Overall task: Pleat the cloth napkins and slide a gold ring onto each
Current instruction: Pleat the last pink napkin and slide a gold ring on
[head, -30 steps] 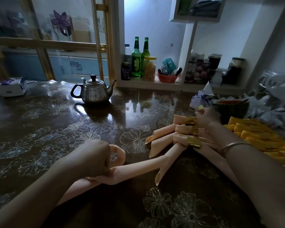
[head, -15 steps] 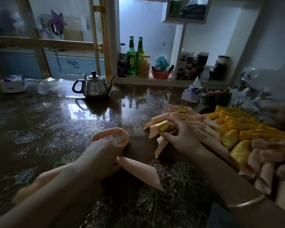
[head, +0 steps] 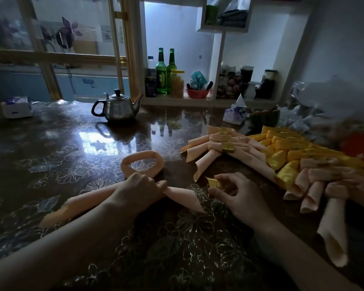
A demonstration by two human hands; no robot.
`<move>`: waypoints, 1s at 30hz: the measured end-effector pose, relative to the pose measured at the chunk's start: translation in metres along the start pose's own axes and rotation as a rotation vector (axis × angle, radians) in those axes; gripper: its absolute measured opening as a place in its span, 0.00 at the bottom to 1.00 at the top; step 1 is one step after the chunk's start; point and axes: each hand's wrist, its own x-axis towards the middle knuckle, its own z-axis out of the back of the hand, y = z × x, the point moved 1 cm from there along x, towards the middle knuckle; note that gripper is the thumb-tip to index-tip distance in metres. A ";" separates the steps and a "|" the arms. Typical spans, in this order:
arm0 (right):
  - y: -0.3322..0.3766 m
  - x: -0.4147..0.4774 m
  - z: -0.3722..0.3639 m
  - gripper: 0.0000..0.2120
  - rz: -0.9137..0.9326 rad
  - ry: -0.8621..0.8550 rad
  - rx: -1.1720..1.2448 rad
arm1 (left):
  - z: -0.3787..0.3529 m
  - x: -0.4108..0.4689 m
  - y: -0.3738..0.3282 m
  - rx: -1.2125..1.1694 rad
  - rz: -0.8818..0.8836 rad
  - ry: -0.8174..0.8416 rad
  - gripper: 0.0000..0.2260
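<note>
Beyond the right hand (head: 237, 194), which pinches a ring (head: 212, 182), lie ringed napkins (head: 219, 144); left hand (head: 139, 189) grips one unringed napkin (head: 177, 195).

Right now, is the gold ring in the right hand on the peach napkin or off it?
Off. The right hand pinches the gold ring beside the looped peach napkin, which the left hand grips.

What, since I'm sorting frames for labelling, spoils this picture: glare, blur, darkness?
Head view: dim and backlit; window glare on the glossy table beside the teapot; blur smears the napkin pile at far right; left hand gripping a napkin and right hand pinching the gold ring are fairly sharp.
</note>
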 end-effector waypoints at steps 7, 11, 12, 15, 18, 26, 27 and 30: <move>0.007 -0.016 0.003 0.23 0.038 0.033 -0.132 | 0.009 0.003 0.001 -0.036 0.046 -0.053 0.15; 0.010 -0.023 0.003 0.22 0.025 0.038 -0.084 | 0.012 0.007 0.002 0.007 0.079 -0.092 0.16; 0.011 -0.024 0.002 0.21 0.015 0.032 -0.062 | 0.011 0.007 0.001 0.013 0.079 -0.098 0.16; 0.014 -0.026 -0.003 0.22 -0.006 0.000 0.033 | 0.010 0.006 -0.001 0.004 0.078 -0.127 0.15; 0.018 -0.027 -0.007 0.25 0.001 0.006 0.094 | 0.009 0.007 -0.001 0.006 0.092 -0.124 0.16; 0.021 -0.024 -0.021 0.24 0.161 -0.091 -0.133 | 0.008 0.009 -0.003 0.031 0.087 -0.041 0.12; 0.023 -0.020 -0.023 0.23 0.183 -0.127 -0.174 | 0.007 0.009 -0.002 0.028 0.094 -0.013 0.12; 0.034 -0.009 -0.030 0.22 0.246 -0.152 -0.252 | 0.006 0.007 -0.001 0.044 0.072 0.038 0.10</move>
